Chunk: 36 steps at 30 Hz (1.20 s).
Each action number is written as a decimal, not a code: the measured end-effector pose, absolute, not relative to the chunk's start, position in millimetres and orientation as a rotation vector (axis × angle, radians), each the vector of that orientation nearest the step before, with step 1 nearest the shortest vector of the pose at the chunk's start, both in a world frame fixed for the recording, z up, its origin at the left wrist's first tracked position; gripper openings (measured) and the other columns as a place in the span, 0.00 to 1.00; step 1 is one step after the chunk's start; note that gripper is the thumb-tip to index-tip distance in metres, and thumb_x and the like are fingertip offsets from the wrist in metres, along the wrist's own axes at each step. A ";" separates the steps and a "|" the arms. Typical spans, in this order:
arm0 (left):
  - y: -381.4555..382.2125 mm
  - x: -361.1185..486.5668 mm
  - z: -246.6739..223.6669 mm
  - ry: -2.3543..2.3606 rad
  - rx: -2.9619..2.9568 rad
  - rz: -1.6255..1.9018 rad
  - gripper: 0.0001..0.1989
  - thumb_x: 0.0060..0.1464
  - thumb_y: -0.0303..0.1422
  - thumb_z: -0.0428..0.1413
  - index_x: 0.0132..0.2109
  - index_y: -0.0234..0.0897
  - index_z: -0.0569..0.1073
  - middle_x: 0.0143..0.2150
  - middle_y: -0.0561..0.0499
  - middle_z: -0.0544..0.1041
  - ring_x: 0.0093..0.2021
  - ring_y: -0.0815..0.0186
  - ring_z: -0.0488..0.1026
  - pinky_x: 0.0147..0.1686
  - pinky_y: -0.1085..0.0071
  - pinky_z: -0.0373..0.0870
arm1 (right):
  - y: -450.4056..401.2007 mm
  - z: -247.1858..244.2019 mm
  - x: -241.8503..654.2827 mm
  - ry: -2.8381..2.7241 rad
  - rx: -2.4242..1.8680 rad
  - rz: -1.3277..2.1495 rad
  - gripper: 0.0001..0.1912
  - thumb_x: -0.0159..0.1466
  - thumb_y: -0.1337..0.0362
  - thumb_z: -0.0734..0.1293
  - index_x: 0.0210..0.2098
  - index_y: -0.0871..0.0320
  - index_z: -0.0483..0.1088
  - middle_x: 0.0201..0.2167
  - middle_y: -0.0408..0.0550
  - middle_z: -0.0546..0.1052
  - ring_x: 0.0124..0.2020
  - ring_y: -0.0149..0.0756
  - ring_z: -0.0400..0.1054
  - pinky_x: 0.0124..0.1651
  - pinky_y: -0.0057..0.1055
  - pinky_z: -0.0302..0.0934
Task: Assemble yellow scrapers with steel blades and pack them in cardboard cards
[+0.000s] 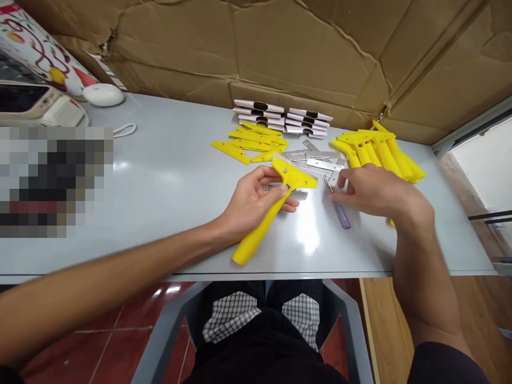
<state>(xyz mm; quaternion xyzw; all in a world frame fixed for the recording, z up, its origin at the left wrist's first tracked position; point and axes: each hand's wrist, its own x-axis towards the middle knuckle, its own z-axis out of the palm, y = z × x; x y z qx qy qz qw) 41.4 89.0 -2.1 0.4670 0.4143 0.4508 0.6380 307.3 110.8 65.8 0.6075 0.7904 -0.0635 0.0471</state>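
Observation:
My left hand (pixel 256 200) is closed around the neck of a yellow scraper (pixel 258 237). Its wide head, with screws in it and a thin metal edge, points away from me, and its round handle slants toward the table's front edge. Small shiny screws (pixel 272 188) show partly behind my left fingers. A screwdriver (pixel 341 214) with a clear purple handle lies on the table. Over it is my right hand (pixel 378 192), thumb and forefinger apart near its metal shaft; the other fingers are curled and partly hidden. Metal blades (pixel 324 164) lie loosely just beyond.
Several flat yellow plates (pixel 250 140) lie behind the scraper. Folded white card sleeves (pixel 306 124) stand stacked against the cardboard wall (pixel 280 53). Yellow scraper handles (pixel 378 149) are piled at right. A white mouse (pixel 104 95) and a handheld device (pixel 36 104) occupy the table's left end.

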 end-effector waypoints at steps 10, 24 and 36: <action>87.7 41.3 -0.5 0.977 1.074 1.076 0.09 0.66 0.27 0.62 0.51 0.34 0.71 0.57 0.40 0.80 0.31 0.67 0.86 0.36 0.64 0.90 | 111.2 69.0 300.3 2.498 1.776 -0.228 0.11 0.67 0.60 0.70 0.28 0.52 0.74 0.25 0.47 0.77 0.22 0.37 0.63 0.27 0.37 0.53; 89.0 40.8 -6.8 0.931 1.102 1.093 0.11 0.65 0.28 0.63 0.48 0.39 0.68 0.56 0.43 0.79 0.30 0.72 0.81 0.30 0.69 0.83 | 107.5 56.3 278.5 3.158 1.610 -0.202 0.10 0.75 0.62 0.67 0.49 0.54 0.82 0.43 0.52 0.78 0.38 0.43 0.72 0.41 0.40 0.64; 87.5 42.6 -5.9 0.912 1.098 1.092 0.10 0.66 0.26 0.62 0.47 0.39 0.67 0.56 0.44 0.78 0.29 0.74 0.80 0.27 0.72 0.78 | 106.8 55.2 277.4 3.183 1.697 -0.184 0.11 0.74 0.62 0.69 0.48 0.51 0.85 0.43 0.51 0.78 0.37 0.41 0.72 0.39 0.40 0.64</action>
